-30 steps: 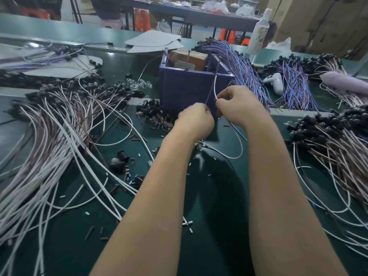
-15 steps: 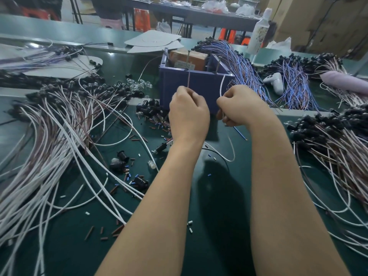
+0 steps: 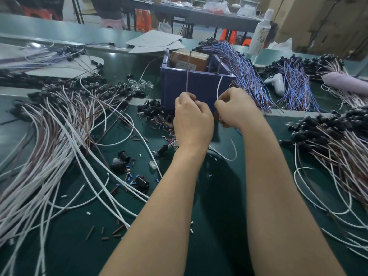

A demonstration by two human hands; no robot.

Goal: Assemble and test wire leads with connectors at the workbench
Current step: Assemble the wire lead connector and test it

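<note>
Brown wire (image 3: 187, 81) and white wire (image 3: 218, 85) held upright, mid-frame.
Left hand (image 3: 192, 118) pinches brown, right hand (image 3: 236, 108) white; seemingly testing, so next both tips must meet the blue box (image 3: 199, 90).

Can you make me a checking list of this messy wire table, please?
Surface: green mat, mostly covered.
Job's things: brown wire lead and white wire lead stand up in front of the blue box.
Clutter: cut sleeve bits, black connector caps, clear bulbs, scattered.
Hands: left hand pinches the brown wire lead; right hand pinches the white wire lead.
Cables: pink-white lead bundle at left, blue-purple bundle behind the box, black-capped bundle at right.
Surroundings: white bottle, cardboard boxes behind.
</note>
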